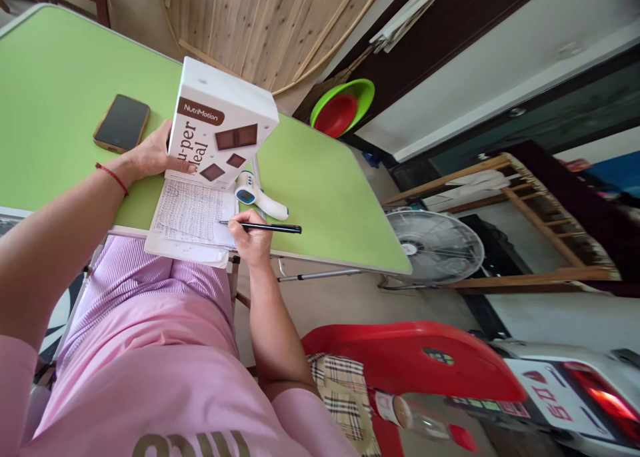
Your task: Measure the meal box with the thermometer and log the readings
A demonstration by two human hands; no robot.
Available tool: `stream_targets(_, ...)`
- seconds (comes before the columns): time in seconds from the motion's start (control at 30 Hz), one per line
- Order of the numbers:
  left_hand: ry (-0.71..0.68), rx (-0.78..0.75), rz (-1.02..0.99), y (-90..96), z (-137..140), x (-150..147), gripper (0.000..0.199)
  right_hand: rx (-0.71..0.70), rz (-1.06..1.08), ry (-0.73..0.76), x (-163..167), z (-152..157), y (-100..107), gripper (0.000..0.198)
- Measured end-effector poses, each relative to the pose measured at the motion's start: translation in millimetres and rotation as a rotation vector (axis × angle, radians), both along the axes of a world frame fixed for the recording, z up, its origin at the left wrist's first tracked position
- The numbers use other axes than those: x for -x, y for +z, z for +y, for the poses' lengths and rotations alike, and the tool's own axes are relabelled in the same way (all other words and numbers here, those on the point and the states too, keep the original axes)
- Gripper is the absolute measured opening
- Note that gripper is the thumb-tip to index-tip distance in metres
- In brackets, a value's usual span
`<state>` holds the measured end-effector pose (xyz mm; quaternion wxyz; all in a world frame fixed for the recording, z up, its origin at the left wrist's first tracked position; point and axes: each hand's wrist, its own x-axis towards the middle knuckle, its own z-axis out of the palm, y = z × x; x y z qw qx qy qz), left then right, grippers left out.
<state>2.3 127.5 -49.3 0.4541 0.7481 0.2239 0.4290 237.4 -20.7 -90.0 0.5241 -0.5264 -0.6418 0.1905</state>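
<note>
My left hand (pixel 154 152) grips the lower left edge of a white NutriMotion box (pixel 210 124), its thumb across the printed front. The box stands tilted at the top of several handwritten paper sheets (pixel 190 217) near the green table's front edge. In my right hand (pixel 251 239) a black pen (pixel 273 228) is pinched, its tip over the writing on the top sheet. Just beyond that hand lies a white and blue infrared thermometer (pixel 261 196). A smartphone (pixel 123 122) in a brown case rests left of the box.
The green folding table (pixel 320 184) ends to the right, near a floor fan (pixel 430 247). Behind it are green and red basins (pixel 345 107) and a round wooden board (pixel 265 30). A red chair (pixel 410 357) stands by my right elbow, with a plastic bottle (pixel 425 420) nearby.
</note>
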Motion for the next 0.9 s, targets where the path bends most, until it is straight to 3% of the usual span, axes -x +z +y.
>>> stream_targets(0.13,-0.068,0.076,-0.021,1.0,-0.4,0.4,0.082,-0.025,0.004,0.013,1.0,-0.1,1.4,0.014)
stream_targets(0.9,-0.023,0.065,-0.023,0.8,0.6,0.9,0.083,-0.016,-0.018,-0.002,1.9,1.6,1.9,0.015)
